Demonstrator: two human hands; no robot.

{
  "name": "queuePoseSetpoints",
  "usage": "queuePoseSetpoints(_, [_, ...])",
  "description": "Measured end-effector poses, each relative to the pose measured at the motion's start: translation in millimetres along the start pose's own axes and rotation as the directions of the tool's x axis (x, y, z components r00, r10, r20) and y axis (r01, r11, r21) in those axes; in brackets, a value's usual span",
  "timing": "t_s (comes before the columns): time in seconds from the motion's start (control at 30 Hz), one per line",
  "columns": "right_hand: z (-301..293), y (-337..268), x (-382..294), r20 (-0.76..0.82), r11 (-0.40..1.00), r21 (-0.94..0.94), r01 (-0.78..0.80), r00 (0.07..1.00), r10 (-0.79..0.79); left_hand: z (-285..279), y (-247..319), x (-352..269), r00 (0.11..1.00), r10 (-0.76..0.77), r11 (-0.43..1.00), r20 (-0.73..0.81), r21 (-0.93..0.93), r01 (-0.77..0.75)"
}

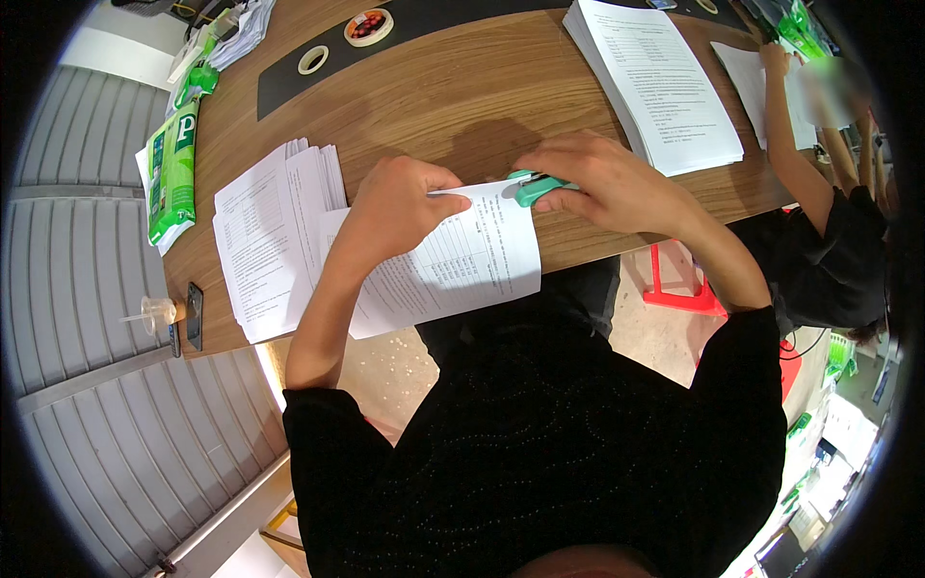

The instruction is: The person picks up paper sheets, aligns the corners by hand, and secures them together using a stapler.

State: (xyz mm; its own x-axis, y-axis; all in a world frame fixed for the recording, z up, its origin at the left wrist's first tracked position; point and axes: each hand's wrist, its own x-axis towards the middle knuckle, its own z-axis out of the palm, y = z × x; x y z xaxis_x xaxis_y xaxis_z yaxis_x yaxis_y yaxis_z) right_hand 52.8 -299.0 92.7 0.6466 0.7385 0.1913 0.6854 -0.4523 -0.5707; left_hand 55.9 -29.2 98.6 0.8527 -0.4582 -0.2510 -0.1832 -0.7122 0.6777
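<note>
My left hand [405, 209] pinches the upper edge of some printed sheets [448, 267] between thumb and fingers. The sheets tilt over the table's near edge. At their upper right corner, my right hand [600, 184] grips a small green stapler [536, 188], whose jaws meet the paper's edge. Whether a staple has gone through cannot be seen. Left of my hands lies a fanned pile of printed sheets [264, 238], partly behind my left forearm. A thick stack of printed paper [661, 87] rests beyond my right hand.
Two tape rolls [313, 60] [368, 27] sit on a black mat [433, 25]. A green paper package [173, 173] lies at the table's left edge, near a phone [194, 316] and a plastic cup [157, 315]. Another person's arm [784, 123] reaches over papers at right. Beneath stands a red stool [676, 289].
</note>
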Motion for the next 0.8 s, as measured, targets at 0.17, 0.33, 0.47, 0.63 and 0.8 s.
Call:
queuePoseSetpoints(0.17, [-2, -8, 0, -0.008, 1.000, 0.013, -0.021, 1.000, 0.021, -1, 6, -5, 1.000, 0.022, 1.000, 0.004, -0.014, -0.022])
queuePoseSetpoints(0.33, [-1, -11, -6, -0.052, 0.999, 0.034, -0.028, 0.998, 0.030, -2, 10, -8, 0.998, 0.059, 0.998, 0.011, -0.026, -0.059])
queuePoseSetpoints(0.47, [-2, -14, -6, -0.036, 0.998, 0.047, -0.049, 0.998, 0.051, -2, 13, -12, 0.999, 0.050, 0.999, -0.012, 0.012, -0.050])
queuePoseSetpoints(0.63, [-3, -13, -11, -0.045, 0.999, -0.038, 0.023, 0.999, -0.025, -8, 16, -16, 0.997, 0.048, 0.997, -0.058, 0.055, -0.045])
queuePoseSetpoints(0.8, [1, -13, -16, -0.044, 0.996, -0.090, 0.025, 0.999, -0.029, -11, 16, -22, 0.998, -0.006, 1.000, -0.068, -0.006, 0.006])
